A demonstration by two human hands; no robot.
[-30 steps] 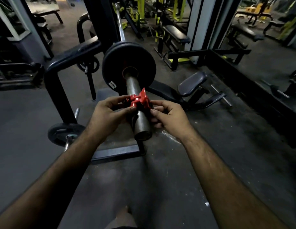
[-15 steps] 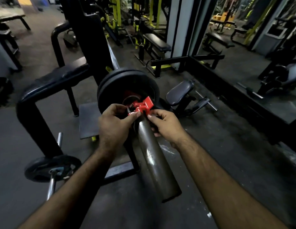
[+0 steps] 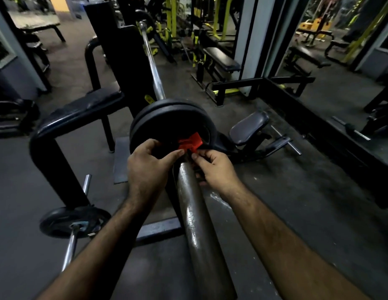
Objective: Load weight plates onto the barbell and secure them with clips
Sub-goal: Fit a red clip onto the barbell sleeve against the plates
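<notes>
A steel barbell runs away from me, its thick sleeve (image 3: 197,217) pointing at the camera. Two black weight plates (image 3: 167,118) sit on the sleeve, pressed together. A red clip (image 3: 189,143) is on the sleeve right up against the outer plate. My left hand (image 3: 148,167) grips the clip's left side with thumb and fingers. My right hand (image 3: 213,165) pinches its right side. The hands hide the lower part of the clip.
A black padded rack frame (image 3: 65,118) stands left of the plates. A second bar with a small plate (image 3: 71,220) lies on the floor at lower left. An adjustable bench (image 3: 248,127) sits low to the right, with more benches and yellow machines behind.
Both hands have slid the red clip along the sleeve from near its end up against the plates. The view has moved closer, so the sleeve stretches toward me.
</notes>
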